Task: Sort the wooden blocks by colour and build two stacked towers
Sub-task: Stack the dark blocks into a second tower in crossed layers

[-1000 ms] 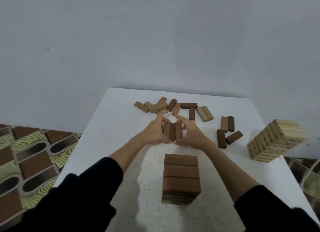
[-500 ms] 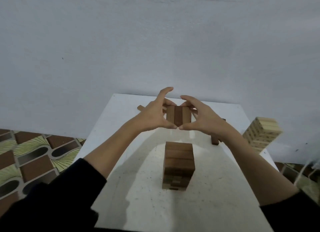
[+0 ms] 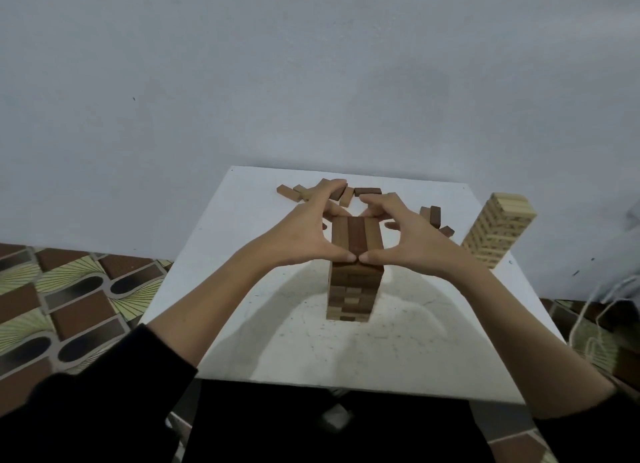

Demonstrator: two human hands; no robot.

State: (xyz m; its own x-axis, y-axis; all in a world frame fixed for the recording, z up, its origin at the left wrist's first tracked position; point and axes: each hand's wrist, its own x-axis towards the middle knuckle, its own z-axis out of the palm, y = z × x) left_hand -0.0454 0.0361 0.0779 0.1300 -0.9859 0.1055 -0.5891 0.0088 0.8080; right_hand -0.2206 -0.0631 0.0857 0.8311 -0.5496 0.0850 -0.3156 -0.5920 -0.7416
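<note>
Right now my black sleeves (image 3: 104, 407) fill the bottom corners of the frame, and both forearms reach up over the white table (image 3: 311, 351) toward its middle. My left hand (image 3: 308, 234) and right hand (image 3: 405, 244) are clamped from either side on a layer of three blocks (image 3: 356, 235), a dark one between two lighter brown ones, thumbs meeting at the near edge and fingers curled round the far end. That layer sits at the top of the brown tower (image 3: 355, 289), at the centre of the frame; I cannot tell whether it is fully resting or just above the course below.

I judge this to be the placing step for the darker pile. The next move calls for squaring the three blocks flush with the tower's sides, then easing both hands outward together so nothing drags or tips the stack.

Further up, at the right edge of the frame, the pale tower (image 3: 498, 234) stands near the table's corner, leaning in this wide view. Between it and my right hand lie a few loose dark blocks (image 3: 434, 216). At the far edge, above my fingers, a scatter of mixed blocks (image 3: 304, 192) waits to be sorted, so the work is well along but not finished.
</note>
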